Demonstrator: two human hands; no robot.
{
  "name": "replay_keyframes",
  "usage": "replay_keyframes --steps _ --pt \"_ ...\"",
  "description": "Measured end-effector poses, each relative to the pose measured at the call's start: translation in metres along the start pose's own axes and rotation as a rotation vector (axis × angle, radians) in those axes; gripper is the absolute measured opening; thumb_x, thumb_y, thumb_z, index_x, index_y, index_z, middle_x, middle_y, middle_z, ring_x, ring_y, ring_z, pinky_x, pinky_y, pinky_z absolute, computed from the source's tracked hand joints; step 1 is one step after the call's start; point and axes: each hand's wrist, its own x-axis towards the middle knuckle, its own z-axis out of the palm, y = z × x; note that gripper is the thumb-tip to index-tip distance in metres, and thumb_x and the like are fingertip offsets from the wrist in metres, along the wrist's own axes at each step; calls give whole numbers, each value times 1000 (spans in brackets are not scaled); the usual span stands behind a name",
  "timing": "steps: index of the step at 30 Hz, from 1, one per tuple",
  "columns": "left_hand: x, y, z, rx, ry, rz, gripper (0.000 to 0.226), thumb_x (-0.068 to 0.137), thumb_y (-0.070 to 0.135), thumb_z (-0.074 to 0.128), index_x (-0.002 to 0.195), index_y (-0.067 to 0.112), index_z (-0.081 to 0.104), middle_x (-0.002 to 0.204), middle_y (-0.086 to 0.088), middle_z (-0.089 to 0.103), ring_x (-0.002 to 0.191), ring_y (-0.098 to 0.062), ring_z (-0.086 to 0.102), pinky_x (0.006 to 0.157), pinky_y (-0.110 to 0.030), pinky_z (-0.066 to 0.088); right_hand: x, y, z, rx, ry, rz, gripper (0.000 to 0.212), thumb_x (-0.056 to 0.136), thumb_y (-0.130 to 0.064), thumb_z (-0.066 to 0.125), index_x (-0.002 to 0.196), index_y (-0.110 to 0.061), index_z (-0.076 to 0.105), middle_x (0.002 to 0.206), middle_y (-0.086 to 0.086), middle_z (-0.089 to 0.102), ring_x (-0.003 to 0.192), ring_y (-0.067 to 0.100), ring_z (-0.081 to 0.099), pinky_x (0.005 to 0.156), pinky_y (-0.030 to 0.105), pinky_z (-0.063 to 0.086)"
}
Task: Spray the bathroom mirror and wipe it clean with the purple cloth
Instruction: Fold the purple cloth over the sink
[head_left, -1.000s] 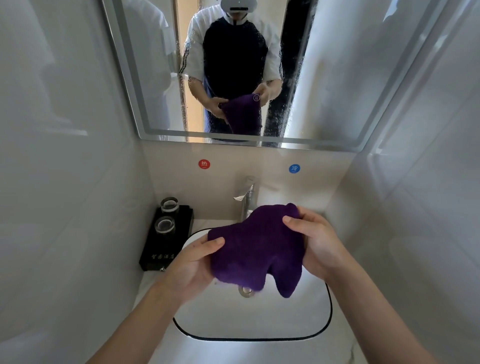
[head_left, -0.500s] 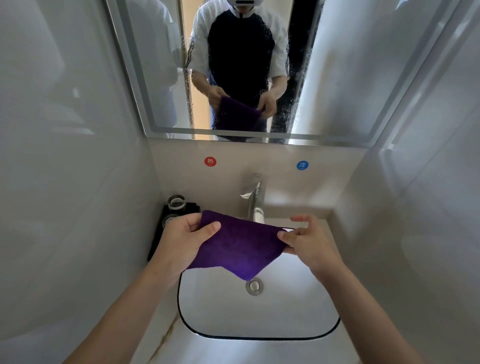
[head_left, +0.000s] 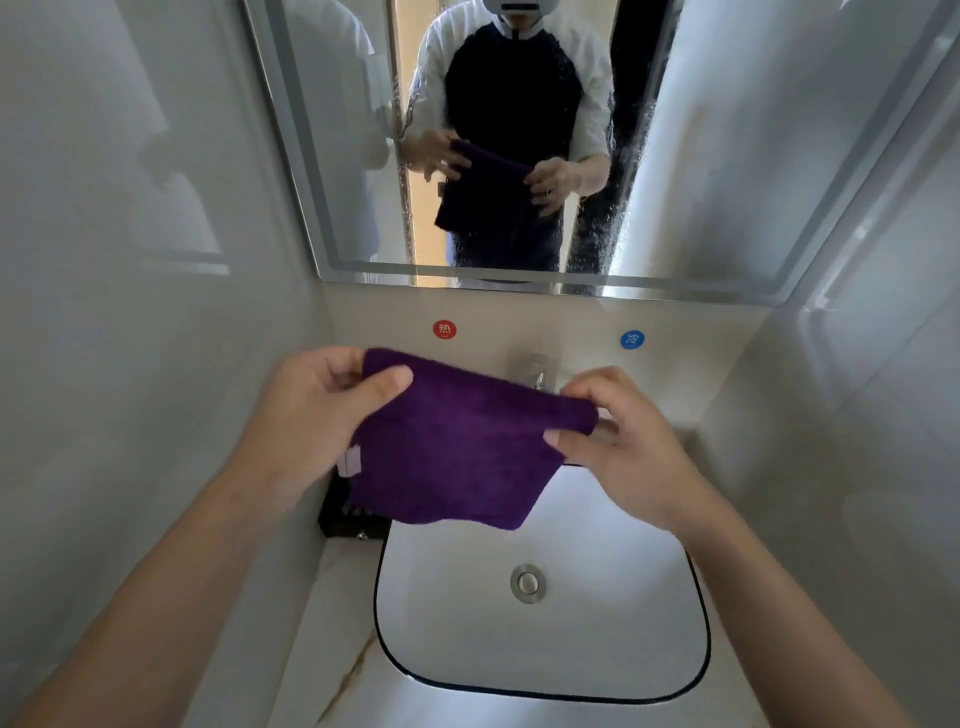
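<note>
The purple cloth (head_left: 457, 441) hangs spread out between both hands, above the back of the sink. My left hand (head_left: 311, 415) pinches its upper left corner between thumb and fingers. My right hand (head_left: 618, 441) pinches the upper right corner the same way. A small pale tag shows on the cloth's left edge. The bathroom mirror (head_left: 727, 156) hangs on the wall above, speckled with droplets down its middle, and reflects a person holding the cloth. No spray bottle is in view.
A white sink (head_left: 597, 649) with a black rim and a metal drain (head_left: 527, 583) lies below. The tap (head_left: 537, 370) stands behind the cloth. A black tray (head_left: 343, 517) sits left of the sink, mostly hidden. Tiled walls close in on both sides.
Both hands have unfolded the bunched cloth and lifted it higher, now stretched flat between them. The view has tilted so the sink sits lower in frame.
</note>
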Motion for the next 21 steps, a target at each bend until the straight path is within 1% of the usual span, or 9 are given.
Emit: replay_keyframes --steps 2,4,6,9,12,14,16,17,21 --pt "6 29 -7 -84 -22 90 13 76 22 78 87 17 81 82 3 80 77 -7 75 69 -16 57 6 -29 -6 341 -26 11 21 86 6 70 92 -14 67 90 -5 71 83 9 68 76 26 56" --pt "18 45 -12 -176 -58 114 22 68 36 79 85 22 84 89 1 80 84 -11 74 77 -25 60 17 -46 -3 582 11 32 19 85 -3 69 86 -20 76 87 -4 76 82 12 71 75 30 59" --pt "31 39 -8 -251 -101 32 17 75 35 74 85 24 83 91 0 79 85 -14 74 78 -29 62 28 -43 10 757 50 171 17 94 -13 62 91 -20 77 96 4 78 89 19 74 82 37 60" --pt "32 -11 2 -386 -210 -238 20 82 21 65 94 24 82 96 -2 80 83 -15 77 75 -29 63 28 -6 41 926 -63 469 29 96 -23 60 119 -9 70 118 15 73 111 30 69 99 45 54" --pt "17 -87 -9 -337 -320 -471 65 73 -6 70 132 22 64 126 -17 72 107 -31 73 91 -43 60 4 56 75 818 -118 586 38 92 7 55 128 -3 61 121 17 71 111 34 68 91 43 57" --pt "0 -127 -19 -280 -361 -605 81 70 -17 62 136 30 59 127 -16 71 104 -31 73 83 -44 61 -14 89 92 636 -105 685 46 85 21 46 122 -4 60 111 16 73 102 34 69 82 41 58" --pt "-17 -154 -27 -218 -397 -690 88 68 -22 55 135 35 56 120 -13 70 88 -20 74 66 -34 61 -24 112 103 477 -104 774 42 86 18 47 116 -9 61 109 14 71 100 33 69 77 39 56" --pt "-25 -163 -32 -179 -414 -718 91 68 -21 54 138 38 53 121 -12 69 89 -18 73 66 -32 59 -26 119 108 439 -114 804 39 87 14 49 115 -11 61 112 14 70 102 34 69 79 41 57" --pt "-46 -178 -57 -87 -411 -739 101 62 -9 54 139 55 43 139 0 61 119 -25 65 80 -42 57 -32 126 134 475 -240 798 44 83 5 59 122 -14 55 122 14 67 110 34 67 93 51 56"
